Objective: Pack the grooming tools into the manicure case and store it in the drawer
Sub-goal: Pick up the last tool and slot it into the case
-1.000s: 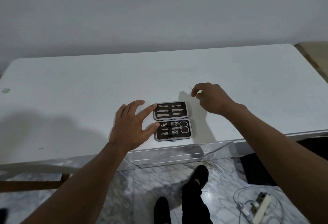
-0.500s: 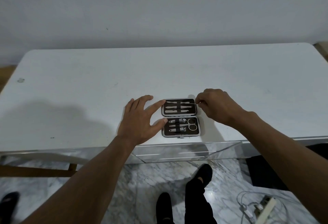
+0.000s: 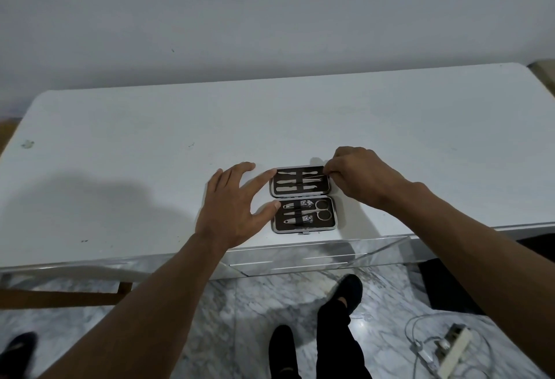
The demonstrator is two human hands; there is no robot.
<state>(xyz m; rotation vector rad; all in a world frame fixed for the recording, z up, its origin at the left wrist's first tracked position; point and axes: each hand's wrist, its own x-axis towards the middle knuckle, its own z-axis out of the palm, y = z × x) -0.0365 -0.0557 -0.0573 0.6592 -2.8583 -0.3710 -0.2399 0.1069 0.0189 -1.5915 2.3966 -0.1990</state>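
Two hands at work over one open manicure case (image 3: pixel 303 198), which lies flat near the front edge of the white table (image 3: pixel 120 168).

Item, left hand (image 3: pixel 232 209): fingers spread apart, holding nothing; index tip touches the upper tray's left rim and thumb tip the lower tray's left rim, bracing the case. Risk: if that bracing slackens, a push from the other side could likely slide the case leftward.

Item, case: upper tray holds slim files and pushers under a strap; lower tray holds clippers and small scissors (image 3: pixel 319 210), all seemingly seated.

Item, right hand (image 3: pixel 360 179): fingers pinched together on a thin pointed tool (image 3: pixel 313 176), apparently tweezers, at the upper tray's right edge, its tip angled toward the strap. Risk: a tip that misses the loop would leave the tool proud, and the lid may then fail to close or spill tools on lifting.

Item, clear drawer (image 3: pixel 315 255) below the table front: it looks pulled out. Risk: the case sits close to the edge and could drop to the marble floor (image 3: pixel 240 318).
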